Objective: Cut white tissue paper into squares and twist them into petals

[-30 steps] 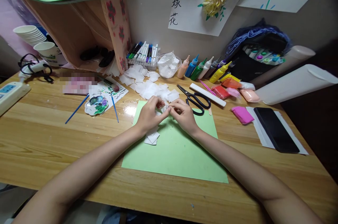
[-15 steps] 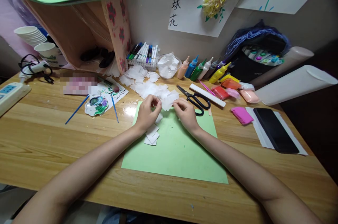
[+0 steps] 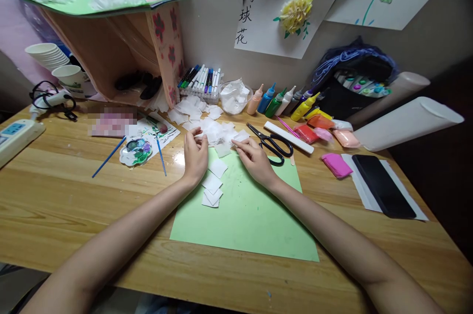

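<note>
My left hand (image 3: 195, 157) is beside the heap of thin white paper pieces (image 3: 212, 129). Its fingers are loosely bent, with a gap to the thumb, and nothing shows in them. My right hand (image 3: 254, 160) has its fingertips closed on a small white paper square (image 3: 241, 136) at the heap's right edge. Below the heap lies a green sheet of paper (image 3: 251, 210). Several white squares (image 3: 212, 182) lie in an overlapping column along its left side. Black-handled scissors (image 3: 271, 142) rest just right of my right hand, partly over the sheet.
Behind the heap stand a bowl of white paper (image 3: 235, 97), markers (image 3: 201, 80) and paint bottles (image 3: 275, 102). A paint palette (image 3: 136, 151) and brushes (image 3: 109, 157) lie left. To the right are a white bar (image 3: 288, 137), clay packets (image 3: 306, 133) and a phone (image 3: 384, 186).
My hands have moved apart; the left went left and its pinch loosened. More of the white squares on the green sheet now shows. The camera view has shifted slightly.
</note>
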`<action>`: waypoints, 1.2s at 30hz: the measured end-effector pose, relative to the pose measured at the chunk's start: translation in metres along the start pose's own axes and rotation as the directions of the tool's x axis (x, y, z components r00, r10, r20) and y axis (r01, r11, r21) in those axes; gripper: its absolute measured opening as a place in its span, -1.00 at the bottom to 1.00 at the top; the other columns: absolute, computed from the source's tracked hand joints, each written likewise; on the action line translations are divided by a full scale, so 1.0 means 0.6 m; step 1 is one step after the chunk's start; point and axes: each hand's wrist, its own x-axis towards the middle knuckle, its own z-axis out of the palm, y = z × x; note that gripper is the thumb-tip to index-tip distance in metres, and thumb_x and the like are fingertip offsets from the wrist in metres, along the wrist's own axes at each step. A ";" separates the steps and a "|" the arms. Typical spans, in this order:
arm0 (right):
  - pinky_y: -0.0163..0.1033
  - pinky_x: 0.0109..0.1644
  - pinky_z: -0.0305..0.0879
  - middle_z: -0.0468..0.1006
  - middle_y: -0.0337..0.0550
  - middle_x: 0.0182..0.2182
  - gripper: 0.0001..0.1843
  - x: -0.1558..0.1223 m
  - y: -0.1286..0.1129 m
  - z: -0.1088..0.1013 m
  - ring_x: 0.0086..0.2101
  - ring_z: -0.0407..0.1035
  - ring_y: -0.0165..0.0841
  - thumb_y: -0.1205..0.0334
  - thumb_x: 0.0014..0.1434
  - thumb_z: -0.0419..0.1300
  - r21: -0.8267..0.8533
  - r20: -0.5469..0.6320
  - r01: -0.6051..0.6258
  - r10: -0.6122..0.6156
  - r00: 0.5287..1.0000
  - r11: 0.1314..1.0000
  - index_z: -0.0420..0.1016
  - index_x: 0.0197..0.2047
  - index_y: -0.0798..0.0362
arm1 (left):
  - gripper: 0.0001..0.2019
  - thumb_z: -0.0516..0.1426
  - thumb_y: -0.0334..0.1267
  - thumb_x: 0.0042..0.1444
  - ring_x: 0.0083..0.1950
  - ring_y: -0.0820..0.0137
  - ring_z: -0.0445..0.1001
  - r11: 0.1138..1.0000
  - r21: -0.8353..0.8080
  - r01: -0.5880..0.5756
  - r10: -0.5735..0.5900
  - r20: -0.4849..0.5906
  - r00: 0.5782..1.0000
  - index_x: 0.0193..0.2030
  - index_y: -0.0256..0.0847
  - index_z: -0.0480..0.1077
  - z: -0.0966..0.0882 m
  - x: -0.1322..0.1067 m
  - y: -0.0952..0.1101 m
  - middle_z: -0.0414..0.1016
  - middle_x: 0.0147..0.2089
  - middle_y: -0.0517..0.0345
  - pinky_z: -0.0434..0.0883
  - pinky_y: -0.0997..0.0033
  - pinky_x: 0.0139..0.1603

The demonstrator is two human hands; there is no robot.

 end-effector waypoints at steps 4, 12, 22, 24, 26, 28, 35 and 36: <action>-0.25 -0.31 0.27 0.38 -0.06 -0.21 -0.70 0.008 0.014 -0.018 -0.33 0.38 -0.33 0.18 0.16 0.11 -0.271 -0.114 -0.020 -0.012 0.993 0.962 0.48 -0.06 0.08 | -0.70 0.06 -0.40 0.11 0.02 0.34 0.29 0.994 0.056 -0.099 0.100 -0.018 0.995 -0.01 -0.16 0.18 0.000 -0.007 0.004 0.16 0.05 -0.01 0.31 0.31 0.02; -0.33 -0.42 0.19 0.44 -0.15 -0.34 -0.88 0.013 0.025 -0.023 -0.36 0.40 -0.37 0.26 0.13 0.11 -0.504 -0.125 -0.053 -0.011 0.992 0.862 0.46 -0.36 0.08 | -0.71 0.02 -0.51 0.05 0.06 0.28 0.18 0.960 0.131 -0.247 0.244 0.039 0.969 -0.09 -0.18 0.13 -0.005 -0.017 0.023 0.15 -0.02 0.00 0.25 0.22 0.07; -0.32 -0.37 0.22 0.43 -0.14 -0.28 -0.84 0.014 0.024 -0.016 -0.32 0.40 -0.35 0.19 0.09 0.17 -0.480 -0.095 0.020 -0.075 0.993 0.877 0.47 -0.25 0.04 | -0.82 0.01 -0.48 0.10 -0.09 0.31 0.27 0.959 0.124 -0.255 0.229 0.190 0.954 -0.16 -0.18 0.21 -0.007 -0.018 0.026 0.25 -0.14 0.08 0.29 0.26 -0.07; -0.32 -0.36 0.22 0.44 -0.15 -0.31 -0.88 0.016 0.025 -0.014 -0.32 0.40 -0.35 0.23 0.12 0.14 -0.483 -0.088 0.030 -0.083 0.993 0.875 0.49 -0.31 0.04 | -0.82 0.00 -0.48 0.09 -0.10 0.32 0.28 0.959 0.123 -0.254 0.228 0.192 0.954 -0.17 -0.18 0.22 -0.006 -0.018 0.026 0.26 -0.14 0.08 0.29 0.28 -0.09; -0.31 -0.34 0.22 0.44 -0.16 -0.34 -0.88 0.017 0.026 -0.012 -0.33 0.39 -0.36 0.27 0.14 0.12 -0.484 -0.088 0.035 -0.089 0.992 0.874 0.49 -0.34 0.04 | -0.81 0.00 -0.49 0.08 -0.10 0.32 0.28 0.959 0.124 -0.254 0.227 0.197 0.954 -0.18 -0.19 0.22 -0.006 -0.018 0.026 0.26 -0.15 0.09 0.29 0.29 -0.09; -0.30 -0.34 0.23 0.45 -0.15 -0.36 -0.87 0.018 0.027 -0.013 -0.34 0.39 -0.35 0.29 0.15 0.11 -0.488 -0.091 0.032 -0.088 0.992 0.872 0.48 -0.36 0.05 | -0.81 0.00 -0.50 0.07 -0.11 0.33 0.29 0.959 0.121 -0.256 0.229 0.204 0.952 -0.19 -0.19 0.22 -0.005 -0.017 0.026 0.27 -0.16 0.09 0.29 0.29 -0.10; -0.27 -0.32 0.24 0.46 -0.14 -0.36 -0.92 0.033 0.035 -0.024 -0.36 0.38 -0.33 0.27 0.12 0.17 -0.448 0.003 0.073 -0.081 0.997 0.891 0.47 -0.37 0.05 | -0.80 -0.01 -0.51 0.05 -0.12 0.34 0.29 0.964 0.103 -0.246 0.219 0.220 0.950 -0.20 -0.19 0.23 -0.006 -0.017 0.025 0.29 -0.18 0.09 0.28 0.30 -0.11; -0.27 -0.33 0.24 0.46 -0.14 -0.37 -0.92 0.035 0.037 -0.025 -0.36 0.37 -0.33 0.29 0.13 0.16 -0.448 0.003 0.082 -0.090 0.996 0.890 0.46 -0.38 0.06 | -0.80 -0.01 -0.51 0.04 -0.12 0.34 0.29 0.964 0.100 -0.244 0.218 0.223 0.950 -0.20 -0.19 0.23 -0.006 -0.017 0.024 0.29 -0.18 0.09 0.28 0.30 -0.10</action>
